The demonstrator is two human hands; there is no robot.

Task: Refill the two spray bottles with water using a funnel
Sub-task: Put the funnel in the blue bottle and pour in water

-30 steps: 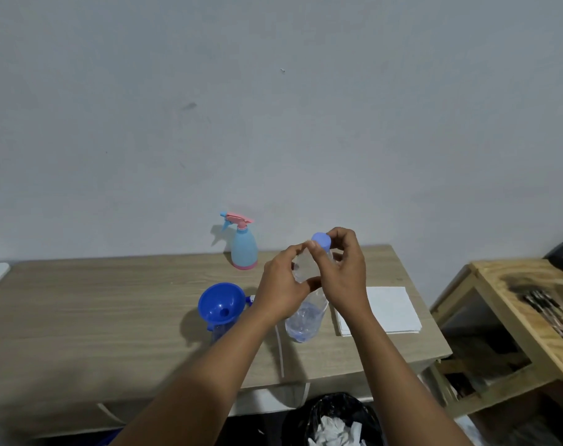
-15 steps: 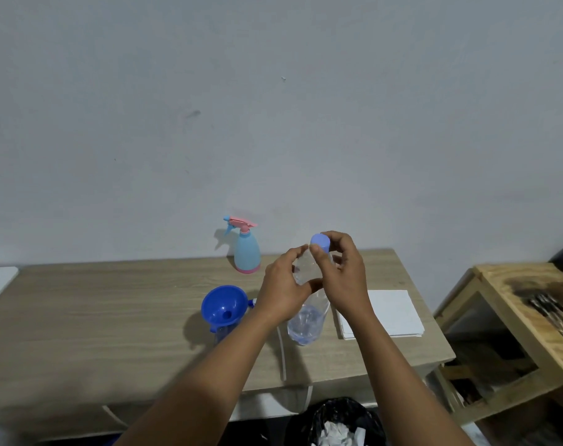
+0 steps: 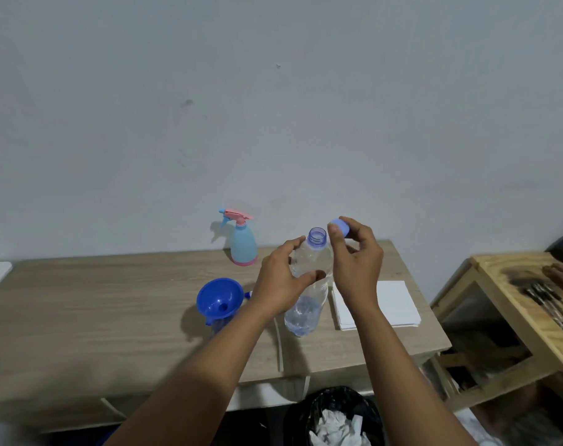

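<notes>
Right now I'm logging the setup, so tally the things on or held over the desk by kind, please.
Spray bottles: 2, the pink-topped one and one under the funnel
Funnel: 1
Water bottle: 1
Cap: 1
Paper stack: 1
Total: 6

The blue cap (image 3: 339,227) has come off the water bottle (image 3: 309,284). The right hand (image 3: 354,265) now holds it just right of the bottle's open neck.

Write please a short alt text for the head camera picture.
A person's left hand holds an open clear water bottle above a wooden table while the right hand holds its blue cap. A blue funnel sits in one spray bottle; another stands behind.
</notes>
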